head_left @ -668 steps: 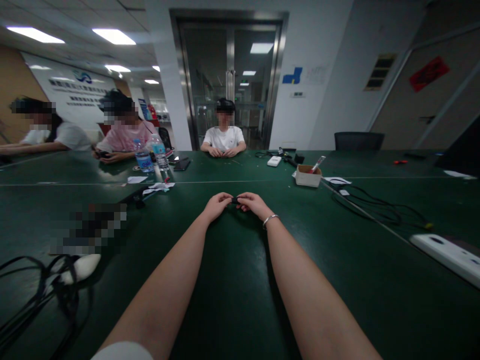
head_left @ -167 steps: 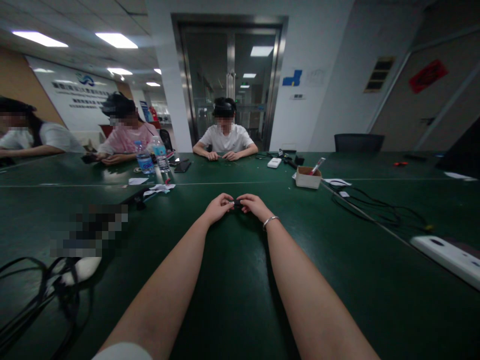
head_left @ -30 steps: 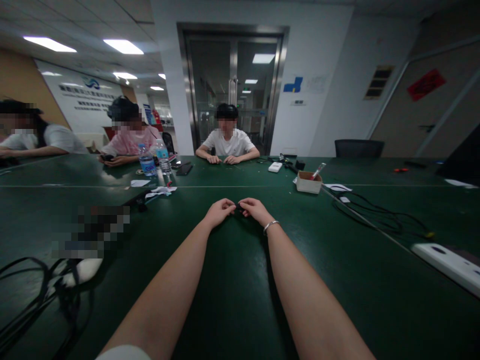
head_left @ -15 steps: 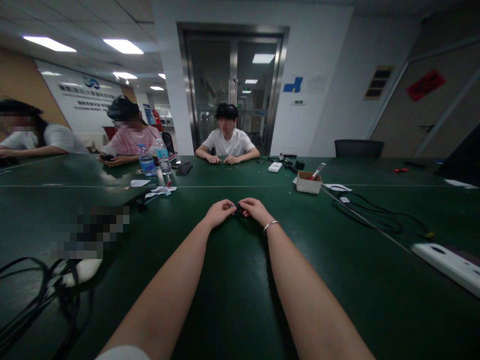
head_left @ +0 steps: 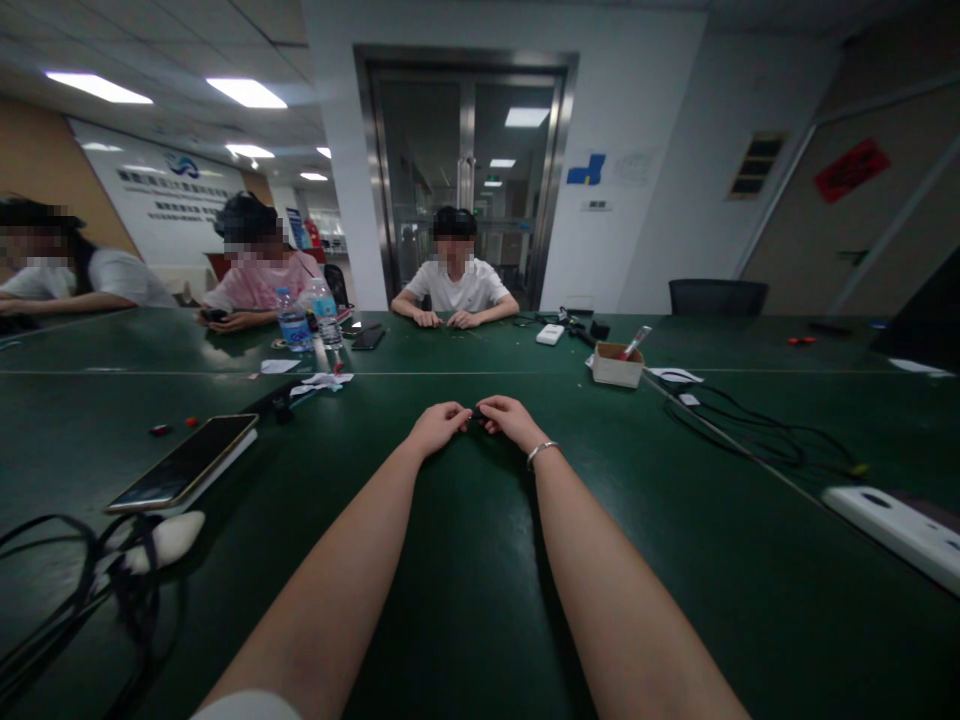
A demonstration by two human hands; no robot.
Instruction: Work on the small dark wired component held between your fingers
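My left hand (head_left: 437,428) and my right hand (head_left: 511,420) meet at the middle of the green table (head_left: 465,580), fingertips nearly touching. Between them is a small dark object (head_left: 477,413), too small to name. The fingers of my right hand are pinched round it. My left hand is closed too, thumb against fingers, at the object's left side; what it pinches is mostly hidden. A silver bracelet (head_left: 541,456) circles my right wrist.
To the left lie a phone (head_left: 187,462), a white mouse (head_left: 169,540) and black cables (head_left: 90,580). Beyond stand two bottles (head_left: 295,325). A small box (head_left: 618,366) and a power strip (head_left: 892,525) are on the right. Three people sit around the table.
The fingers of my left hand have closed slightly and shifted a little at the small dark object. My right hand has hardly moved.
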